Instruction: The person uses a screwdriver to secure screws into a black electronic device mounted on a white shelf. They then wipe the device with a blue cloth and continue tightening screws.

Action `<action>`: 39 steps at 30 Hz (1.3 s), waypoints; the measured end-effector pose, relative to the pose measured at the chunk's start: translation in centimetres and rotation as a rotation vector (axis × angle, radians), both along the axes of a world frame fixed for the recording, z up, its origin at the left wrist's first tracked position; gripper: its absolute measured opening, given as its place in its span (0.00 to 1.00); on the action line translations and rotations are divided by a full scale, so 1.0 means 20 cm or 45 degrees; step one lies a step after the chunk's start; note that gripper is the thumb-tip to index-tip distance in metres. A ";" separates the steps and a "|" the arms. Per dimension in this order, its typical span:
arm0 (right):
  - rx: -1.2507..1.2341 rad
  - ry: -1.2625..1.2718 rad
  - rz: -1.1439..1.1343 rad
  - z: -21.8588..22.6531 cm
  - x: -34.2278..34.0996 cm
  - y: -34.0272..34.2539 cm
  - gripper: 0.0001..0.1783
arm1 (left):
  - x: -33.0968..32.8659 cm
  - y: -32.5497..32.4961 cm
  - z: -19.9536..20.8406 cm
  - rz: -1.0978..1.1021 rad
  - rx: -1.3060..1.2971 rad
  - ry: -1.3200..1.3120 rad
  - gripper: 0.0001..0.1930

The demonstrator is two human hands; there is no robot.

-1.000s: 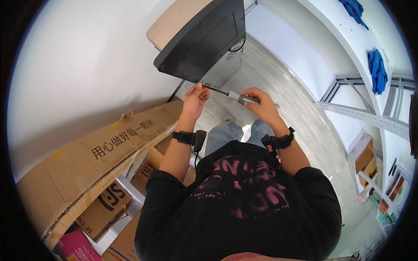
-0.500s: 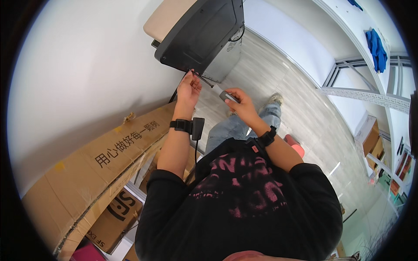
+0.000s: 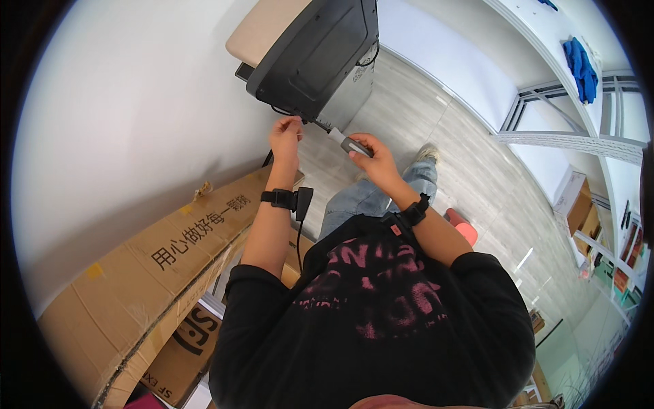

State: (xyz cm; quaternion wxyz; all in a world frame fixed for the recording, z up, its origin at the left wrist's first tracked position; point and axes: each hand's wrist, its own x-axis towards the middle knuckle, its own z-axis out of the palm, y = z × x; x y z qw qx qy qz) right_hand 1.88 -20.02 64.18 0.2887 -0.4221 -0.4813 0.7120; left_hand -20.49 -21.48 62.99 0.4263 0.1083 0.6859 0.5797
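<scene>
Below the black panel, the right hand is wrapped round the screwdriver, best kept straight, but I can't tell whether the left hand pinches anything.

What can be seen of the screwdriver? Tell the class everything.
The screwdriver has a plastic-looking handle, dark grey with a light grey front, and a slim, dark, metal-looking shaft. It slants up and left in the picture, its shaft toward the lower edge of the black panel. The right grip is closed around the handle; the left grip is near the tip, but whether it touches is too small to tell.
</scene>
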 end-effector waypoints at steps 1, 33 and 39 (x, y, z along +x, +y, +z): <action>0.040 -0.046 -0.005 0.01 -0.01 0.00 0.18 | 0.00 0.01 -0.01 0.007 0.109 0.240 0.07; -0.375 0.082 -0.486 0.10 -0.05 -0.07 0.21 | -0.08 0.13 0.13 -0.289 -0.033 1.201 0.18; -0.505 0.183 -0.178 0.04 0.06 -0.01 0.27 | -0.07 0.12 0.16 -0.299 -0.092 1.228 0.18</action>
